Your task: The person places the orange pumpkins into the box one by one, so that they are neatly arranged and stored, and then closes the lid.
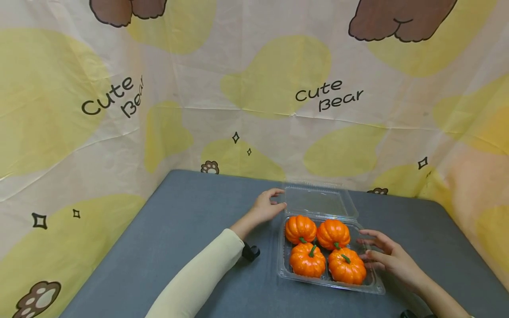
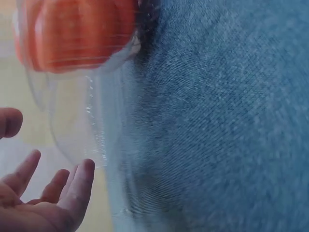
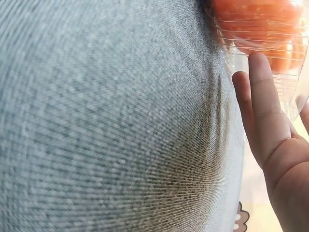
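A clear plastic clamshell box (image 1: pixel 311 281) lies on the table with its lid (image 1: pixel 316 202) folded back, away from me. Several orange toy pumpkins with green stems sit inside in two rows, among them the front-left pumpkin (image 1: pixel 307 261) and the back-right pumpkin (image 1: pixel 333 234). My left hand (image 1: pixel 265 206) is at the lid's left edge, fingers loosely spread; the left wrist view shows the fingers (image 2: pixel 83 181) just short of the clear plastic. Along the box's right side is my right hand (image 1: pixel 397 261), its fingers extended, fingertips (image 3: pixel 260 65) right at the ribbed side wall.
A grey cloth-covered table (image 1: pixel 207 212) carries the box. Behind and beside it hangs a cream and yellow printed curtain (image 1: pixel 254 88). A black wrist strap (image 1: pixel 251 252) shows at the left sleeve (image 1: pixel 203 274).
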The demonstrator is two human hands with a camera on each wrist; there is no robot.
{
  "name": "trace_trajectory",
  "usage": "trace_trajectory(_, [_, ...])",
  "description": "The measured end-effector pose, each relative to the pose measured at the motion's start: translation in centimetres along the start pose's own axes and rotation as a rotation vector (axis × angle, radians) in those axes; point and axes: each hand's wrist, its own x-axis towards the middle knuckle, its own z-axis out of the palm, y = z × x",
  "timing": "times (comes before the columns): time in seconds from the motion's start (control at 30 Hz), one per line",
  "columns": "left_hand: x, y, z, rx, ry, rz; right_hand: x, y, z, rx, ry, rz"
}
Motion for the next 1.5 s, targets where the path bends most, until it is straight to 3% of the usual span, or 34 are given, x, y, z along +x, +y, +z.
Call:
trace_trajectory(0.3, [1.3, -1.4, 0.7, -0.148, 0.026, -0.104, 0.1, -0.3, 0.4, -0.031, 0.038, 0.049])
trace_trajectory(0.7, [1.7, -1.8, 1.5, -0.166, 0.023, -0.081, 0.0, -0.1, 0.3, -0.027, 0.033, 0.036])
trace_trajectory(0.97, [1.5, -1.3, 1.6, -0.152, 0.030, -0.110, 0.0, -0.1, 0.4, -0.027, 0.037, 0.033])
trace_trajectory(1.3, [1.5, -1.1, 1.4, -0.126, 0.074, -0.044, 0.0, -0.1, 0.5, -0.026, 0.043, 0.021])
trace_trajectory(1.5, [1.7, -0.8, 1.2, -0.148, 0.129, 0.039, -0.2, -0.1, 1.1, -0.068, 0.140, -0.015])
